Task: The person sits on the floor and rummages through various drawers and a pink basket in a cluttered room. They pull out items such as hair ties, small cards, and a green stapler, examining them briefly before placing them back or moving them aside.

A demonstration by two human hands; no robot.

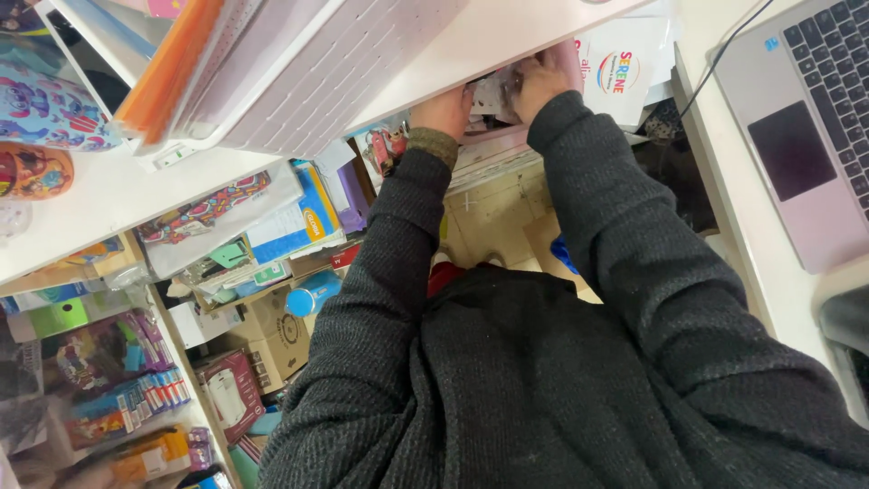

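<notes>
Shelving (109, 362) is filling the left edge of the view, crammed with colourful packets and boxes; a cardboard box (276, 330) and a blue-capped tube (312, 294) are sitting just beside it, lower down. Above these, a white counter (100, 195) is carrying a patterned cup (45, 109), and an orange-edged stack of white trays (272, 63) is overhanging its rim.

Left hand (445, 113) is reaching up under the counter's edge, dark knit sleeve (380, 299) with an olive cuff showing at the wrist. Its fingers are lying hidden under the ledge, so how far they are closed cannot be told.

Small packets (493, 95), pale and partly clear, are sitting in the recess below the counter, between the two hands. Right hand (540, 83) is resting against them with fingers curled, seemingly closed on the bundle, though the shadow is making this uncertain.

A white card with a multicoloured round logo (625, 77) is lying just right of that hand. A grey laptop (806, 136) is sitting open on the white desk (738, 235) at the far right, a thin cable (724, 50) trailing past its corner.
</notes>
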